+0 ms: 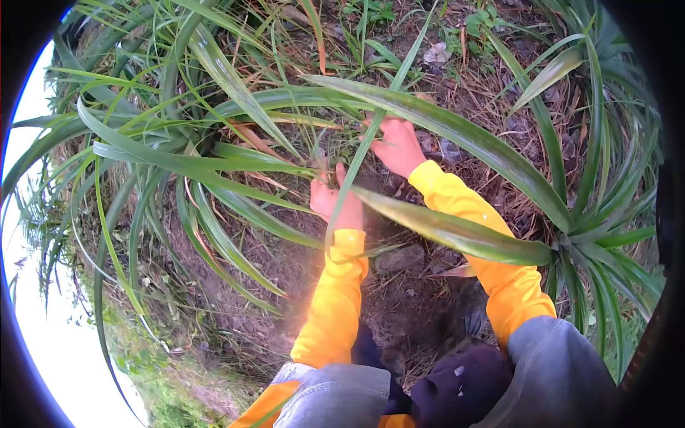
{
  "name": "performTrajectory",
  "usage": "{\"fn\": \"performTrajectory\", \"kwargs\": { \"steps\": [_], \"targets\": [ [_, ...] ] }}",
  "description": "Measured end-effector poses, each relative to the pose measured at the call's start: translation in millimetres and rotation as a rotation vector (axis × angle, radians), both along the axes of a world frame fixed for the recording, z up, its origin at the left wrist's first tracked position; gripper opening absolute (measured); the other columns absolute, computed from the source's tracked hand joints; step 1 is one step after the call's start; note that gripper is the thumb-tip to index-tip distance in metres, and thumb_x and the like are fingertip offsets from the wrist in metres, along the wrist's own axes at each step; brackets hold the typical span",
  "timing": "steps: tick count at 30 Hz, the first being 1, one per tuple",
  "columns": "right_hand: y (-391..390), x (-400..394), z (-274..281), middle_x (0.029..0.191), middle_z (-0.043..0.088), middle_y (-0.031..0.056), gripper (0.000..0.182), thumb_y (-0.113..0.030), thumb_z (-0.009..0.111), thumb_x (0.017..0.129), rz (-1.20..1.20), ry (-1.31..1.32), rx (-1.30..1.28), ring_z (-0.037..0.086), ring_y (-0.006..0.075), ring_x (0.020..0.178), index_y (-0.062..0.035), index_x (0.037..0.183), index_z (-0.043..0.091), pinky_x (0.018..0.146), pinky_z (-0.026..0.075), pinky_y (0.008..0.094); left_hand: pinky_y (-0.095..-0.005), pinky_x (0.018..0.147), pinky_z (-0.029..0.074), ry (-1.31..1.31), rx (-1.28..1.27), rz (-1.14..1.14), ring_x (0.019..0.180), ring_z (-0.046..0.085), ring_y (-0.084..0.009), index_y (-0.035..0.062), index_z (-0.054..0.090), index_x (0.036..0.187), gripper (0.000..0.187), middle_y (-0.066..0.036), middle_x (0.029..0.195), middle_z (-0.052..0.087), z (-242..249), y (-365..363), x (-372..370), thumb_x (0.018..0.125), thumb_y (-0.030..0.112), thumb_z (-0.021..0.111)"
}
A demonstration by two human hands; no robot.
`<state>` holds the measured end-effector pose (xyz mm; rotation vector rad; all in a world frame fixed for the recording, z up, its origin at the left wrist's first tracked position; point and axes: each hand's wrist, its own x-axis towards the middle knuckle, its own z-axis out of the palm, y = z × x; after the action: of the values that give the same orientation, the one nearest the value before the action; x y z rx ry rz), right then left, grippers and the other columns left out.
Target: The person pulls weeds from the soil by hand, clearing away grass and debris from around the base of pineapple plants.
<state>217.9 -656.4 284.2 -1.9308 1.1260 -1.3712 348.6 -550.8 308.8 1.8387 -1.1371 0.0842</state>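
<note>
My left hand point(337, 200) is low between the plants, its fingers closed around thin grass point(325, 170) at their tips. Farther out and to the right, my right hand point(397, 145) is also closed, pinching slender green stems; its fingertips are partly covered by a leaf. One long grass blade point(371, 132) runs slantwise between the two hands. Over the right wrist and forearm arch broad, stiff leaves point(457, 128) of the right-hand pineapple-like plant point(567, 239). Leaves of a similar plant point(203, 153) on the left reach as far as my left hand.
Brown soil point(407, 307) with dry needle-like litter point(492, 107) covers the ground. A stone point(399, 258) lies below the hands. Dark footwear point(464, 385) shows at the bottom between my grey-clad knees. Green growth point(171, 392) slopes off at lower left.
</note>
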Motion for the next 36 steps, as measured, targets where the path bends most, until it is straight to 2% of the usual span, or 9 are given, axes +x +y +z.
{"fn": "performTrajectory", "kwargs": {
  "steps": [1, 5, 11, 14, 19, 21, 26, 31, 36],
  "targets": [
    [-1.1, 10.9, 9.8, 0.104, 0.070, 0.0211, 0.028, -0.006, 0.074, 0.083, 0.037, -0.007, -0.003, 0.067, 0.0417, 0.103, -0.0001, 0.110, 0.075, 0.092, 0.052, 0.0480, -0.0433, 0.084, 0.057, -0.067, 0.059, 0.028, 0.090, 0.074, -0.0349, -0.0036, 0.077, 0.114, 0.034, -0.023, 0.102, 0.077, -8.7, -9.0, 4.9, 0.092, 0.021, 0.080],
    [-22.7, 33.9, -6.3, 0.101, 0.067, 0.0197, 0.034, 0.001, 0.068, 0.075, 0.096, 0.243, -0.095, 0.066, 0.0419, 0.101, 0.0018, 0.108, 0.074, 0.089, 0.053, 0.0503, -0.0511, 0.080, 0.055, -0.111, 0.224, 0.174, 0.088, 0.070, -0.0444, -0.0010, 0.077, 0.108, 0.048, -0.025, 0.099, 0.074, -23.2, -16.0, -6.2, 0.085, 0.041, 0.082],
    [10.8, 10.0, 26.3, 0.097, 0.066, 0.0213, 0.028, 0.006, 0.065, 0.075, 0.217, 0.114, -0.034, 0.066, 0.0443, 0.096, 0.0029, 0.103, 0.072, 0.085, 0.053, 0.0510, -0.0440, 0.078, 0.056, 0.040, 0.125, -0.150, 0.085, 0.073, -0.0412, -0.0011, 0.078, 0.108, 0.024, -0.023, 0.095, 0.075, -5.0, 23.9, -12.7, 0.089, 0.013, 0.074],
    [35.9, 8.3, 39.3, 0.091, 0.066, 0.0231, 0.020, 0.003, 0.067, 0.077, 0.259, 0.093, 0.050, 0.065, 0.0464, 0.091, 0.0032, 0.096, 0.069, 0.081, 0.053, 0.0515, -0.0386, 0.074, 0.054, 0.156, 0.132, -0.326, 0.075, 0.070, -0.0234, -0.0050, 0.075, 0.104, 0.022, -0.018, 0.082, 0.073, 4.4, 76.8, -31.0, 0.098, 0.015, 0.070],
    [49.8, -10.8, 25.4, 0.079, 0.065, 0.0183, 0.020, -0.016, 0.074, 0.095, 0.221, 0.063, 0.289, 0.068, 0.0343, 0.070, 0.0028, 0.096, 0.066, 0.065, 0.052, 0.0444, -0.0288, 0.056, 0.031, 0.953, -0.012, 0.121, 0.065, 0.040, -0.0066, 0.0095, 0.055, 0.084, 0.038, 0.004, 0.074, 0.044, 29.0, 102.3, 13.2, 0.114, 0.031, 0.047],
    [54.7, -8.3, 19.2, 0.080, 0.067, 0.0165, 0.019, -0.015, 0.073, 0.097, 0.334, -0.021, 0.419, 0.068, 0.0233, 0.060, 0.0028, 0.103, 0.068, 0.055, 0.052, 0.0411, -0.0290, 0.068, 0.040, 0.757, 0.064, 0.022, 0.074, 0.049, -0.0102, 0.0041, 0.058, 0.095, 0.034, -0.001, 0.081, 0.054, 28.3, 101.3, 24.4, 0.115, 0.029, 0.046],
    [45.2, 63.9, 6.2, 0.098, 0.070, 0.0221, 0.035, -0.001, 0.067, 0.081, 0.458, 0.070, -0.053, 0.068, 0.0395, 0.099, -0.0018, 0.116, 0.074, 0.089, 0.055, 0.0478, -0.0389, 0.107, 0.039, 0.421, -0.030, 0.025, 0.115, 0.048, -0.0275, -0.0089, 0.042, 0.138, 0.050, -0.020, 0.124, 0.049, -3.0, 66.0, 21.3, 0.099, 0.011, 0.066],
    [29.1, 77.6, 12.0, 0.089, 0.061, 0.0208, 0.034, -0.003, 0.070, 0.077, 0.328, 0.171, -0.042, 0.064, 0.0422, 0.093, -0.0038, 0.111, 0.077, 0.086, 0.053, 0.0513, -0.0454, 0.109, 0.040, 0.010, -0.011, 0.236, 0.121, 0.051, -0.0442, -0.0119, 0.041, 0.138, 0.056, -0.030, 0.128, 0.051, -3.6, 32.6, 64.0, 0.087, 0.000, 0.062],
    [18.7, 78.2, 1.6, 0.100, 0.061, 0.0213, 0.041, -0.003, 0.073, 0.078, 0.486, 0.215, 0.043, 0.064, 0.0412, 0.095, -0.0061, 0.118, 0.075, 0.084, 0.053, 0.0504, -0.0455, 0.098, 0.049, 0.174, -0.024, 0.235, 0.113, 0.065, -0.0399, -0.0125, 0.049, 0.133, 0.043, -0.028, 0.125, 0.065, 2.3, 17.0, 79.8, 0.095, 0.003, 0.062]
  ]
}}
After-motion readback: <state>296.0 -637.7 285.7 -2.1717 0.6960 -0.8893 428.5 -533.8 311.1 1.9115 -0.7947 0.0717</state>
